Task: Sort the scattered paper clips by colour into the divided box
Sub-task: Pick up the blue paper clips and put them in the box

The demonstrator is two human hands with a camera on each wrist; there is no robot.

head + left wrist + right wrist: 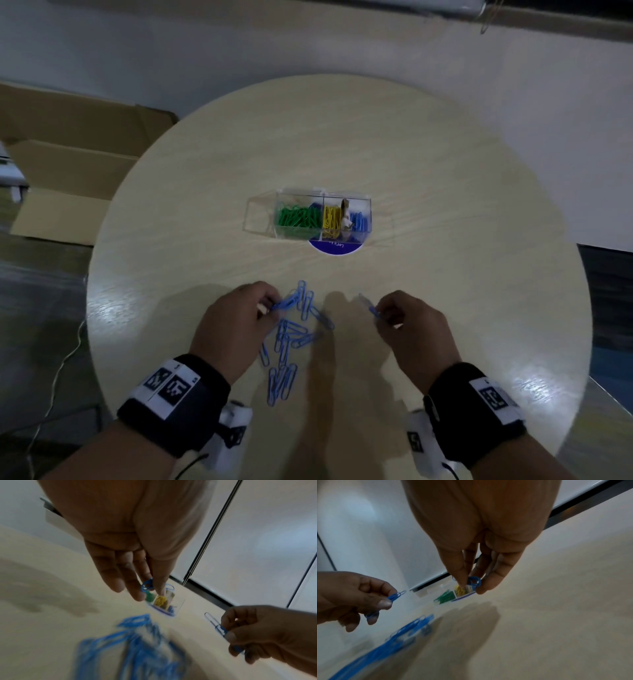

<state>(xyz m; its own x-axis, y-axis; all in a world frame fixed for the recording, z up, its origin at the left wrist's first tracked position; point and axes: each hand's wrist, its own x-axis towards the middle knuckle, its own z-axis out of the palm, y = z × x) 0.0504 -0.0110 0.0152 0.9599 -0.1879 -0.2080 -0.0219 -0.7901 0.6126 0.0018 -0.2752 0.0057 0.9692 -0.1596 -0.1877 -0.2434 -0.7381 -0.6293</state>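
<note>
A clear divided box [352, 197] stands mid-table with green clips [298, 217], yellow clips [331, 219] and blue clips [359, 221] in separate compartments. Several loose blue paper clips [291, 339] lie in a pile near the front edge. My left hand [239, 315] pinches a bunch of blue clips [286, 301] just above the pile's far end; the left wrist view shows them between thumb and fingers [147, 585]. My right hand [407, 322] pinches blue clips [368, 306] to the right of the pile, seen close in the right wrist view [475, 582].
The round pale wooden table [445, 240] holds a purple and white round sticker [334, 247] under the box. Flattened cardboard boxes [75, 164] lie on the floor at the left. A white wall stands behind the table.
</note>
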